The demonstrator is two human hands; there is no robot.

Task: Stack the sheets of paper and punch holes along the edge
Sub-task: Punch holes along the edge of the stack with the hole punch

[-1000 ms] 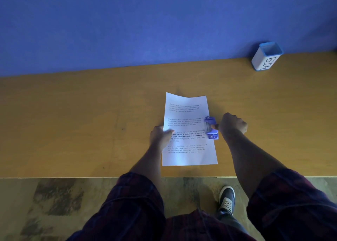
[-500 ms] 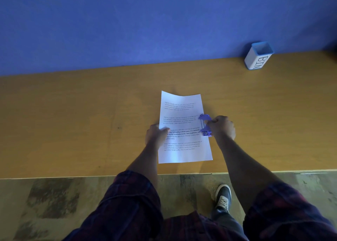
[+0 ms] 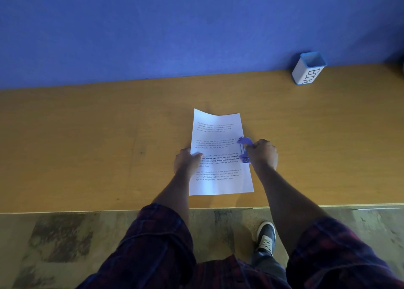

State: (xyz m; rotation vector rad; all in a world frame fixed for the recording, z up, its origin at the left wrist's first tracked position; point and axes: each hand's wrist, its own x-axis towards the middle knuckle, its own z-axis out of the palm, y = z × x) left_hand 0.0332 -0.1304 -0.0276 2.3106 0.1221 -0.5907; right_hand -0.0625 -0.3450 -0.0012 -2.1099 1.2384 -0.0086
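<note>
On the orange-brown wooden bench [image 3: 87, 148], near its front edge, we find the white printed sheets of paper [image 3: 218, 153] lying flat, long side running away from us, four blocks of text facing up. We cannot tell how many sheets are in the stack; only the top one shows. The far edge curls up slightly.

Left hand [image 3: 185, 162] rests on the left margin of the paper about midway along its length, fingers curled loosely with the thumb lying on the sheet, pressing it down; its grip encloses nothing.

Right hand [image 3: 262, 155] sits at the paper's right edge, its grip closed around the small purple plastic hole punch [image 3: 245, 149]. The punch straddles the right edge of the sheets roughly at mid-length, its two ends projecting beyond the knuckles toward the far and near sides. Whether the lever is pressed fully down we cannot tell, as the hand covers most of it.

Both forearms are bare, with dark red-and-blue plaid sleeves [image 3: 157, 245] pushed up to the elbow.

At the far right of the bench, against the blue wall [image 3: 175, 30], stands a white rectangular container with a blue rim, lettered "BIN" [image 3: 307, 71], well apart from the paper.

Below the bench edge we see mottled grey-brown floor [image 3: 54, 240] and one dark sneaker with pale laces [image 3: 265, 236].
</note>
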